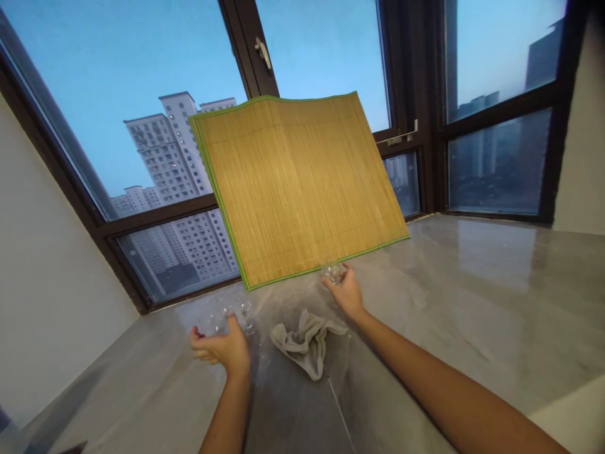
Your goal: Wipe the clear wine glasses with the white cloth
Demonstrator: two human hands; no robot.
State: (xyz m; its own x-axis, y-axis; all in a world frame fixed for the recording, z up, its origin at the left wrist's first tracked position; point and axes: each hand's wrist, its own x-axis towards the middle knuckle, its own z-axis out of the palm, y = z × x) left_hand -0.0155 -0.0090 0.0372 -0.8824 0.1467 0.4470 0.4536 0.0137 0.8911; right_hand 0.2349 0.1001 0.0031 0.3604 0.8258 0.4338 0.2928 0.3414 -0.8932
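My left hand is curled round a clear glass at the near left of the grey marble sill. A second clear stemmed glass stands just right of that hand. My right hand reaches further out and its fingers close on a small clear glass at the foot of the bamboo mat. A crumpled grey cloth lies on the sill between my two forearms.
The bamboo mat with green edging leans upright against the dark window frame. Windows run along the back and right. A white wall bounds the left side. The sill stretches wide to the right.
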